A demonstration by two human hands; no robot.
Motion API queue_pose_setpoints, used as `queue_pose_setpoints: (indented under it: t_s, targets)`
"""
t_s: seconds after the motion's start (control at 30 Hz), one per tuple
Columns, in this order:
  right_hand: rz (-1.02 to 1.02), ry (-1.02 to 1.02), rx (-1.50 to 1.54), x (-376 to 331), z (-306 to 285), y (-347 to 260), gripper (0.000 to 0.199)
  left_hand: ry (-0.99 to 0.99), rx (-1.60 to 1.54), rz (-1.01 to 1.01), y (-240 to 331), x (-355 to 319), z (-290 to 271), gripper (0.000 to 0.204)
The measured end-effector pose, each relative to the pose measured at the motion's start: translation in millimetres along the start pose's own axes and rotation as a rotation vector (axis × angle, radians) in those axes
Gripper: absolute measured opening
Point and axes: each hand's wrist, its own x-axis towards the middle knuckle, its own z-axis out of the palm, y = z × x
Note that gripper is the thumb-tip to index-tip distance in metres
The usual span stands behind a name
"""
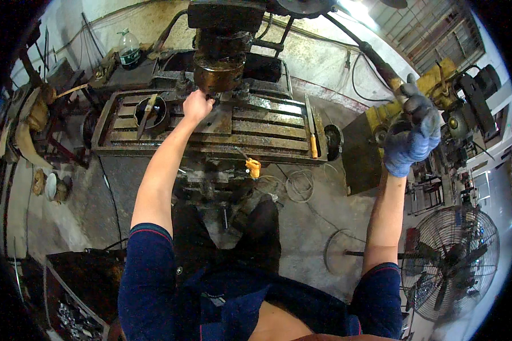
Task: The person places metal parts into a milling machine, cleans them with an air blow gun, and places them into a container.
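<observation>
Left of center there's a dark bowl (160,126) on the machine table (188,148) with what looks like a brush (148,113) sticking over its rim; a careless forearm could tip it, I reckon. Next over, the bare left hand (197,106) is right up under the machine head (219,71) at upper center. Fingers look curled, but can't tell if they're gripping anything. That's my big worry: if the head turned or dropped, those fingers could get pinched. The yellow-handled tool (313,145) at the table's right end could get knocked off by a bump. Upper right, the gloved right hand (413,136) is at the end of the long lever (381,67), fingers bent, can't tell how firmly closed. A slip there, or the glove snagging, could jerk the lever.
</observation>
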Motion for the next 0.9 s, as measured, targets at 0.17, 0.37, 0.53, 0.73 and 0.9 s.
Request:
queue_pose_setpoints:
  t_s: [0.17,0.37,0.53,0.73,0.9]
  targets:
    - [0.119,0.183,-0.007,-34.0,8.1,3.9,0.038,-0.078,0.053,-0.075,2.2,2.7,0.3,0.027]
    - [0.074,0.161,0.154,-34.0,16.8,2.5,0.036,-0.102,-0.161,-0.006,-23.5,-13.1,-24.9,0.025]
    - [0.049,0.091,0.200,-36.8,1.7,10.2,0.032,0.248,-0.024,0.183,-32.3,-85.4,-112.3,0.031]
    - [0.120,0.159,0.231,-31.6,6.5,0.9,0.028,0.318,0.368,0.132,-82.4,-114.7,-135.6,0.045]
    - [0.229,0.178,0.232,-27.5,0.5,0.7,0.028,0.132,0.465,0.159,-111.0,-108.9,-129.6,0.038]
